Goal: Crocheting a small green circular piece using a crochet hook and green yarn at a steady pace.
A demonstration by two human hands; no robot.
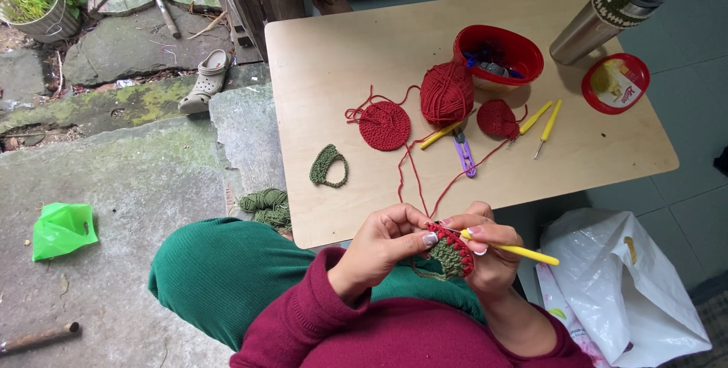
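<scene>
the left hand [383, 243] pinches a green and red crochet piece [449, 253] over the lap; the right hand [485, 250] grips a yellow crochet hook [523, 252]. a round red labelled lid [616, 84] lies on the table [341, 50].

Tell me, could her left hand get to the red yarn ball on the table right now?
Probably not at once: the left hand is pinching the crochet piece. The path to the yarn ball across the table looks open otherwise.
</scene>
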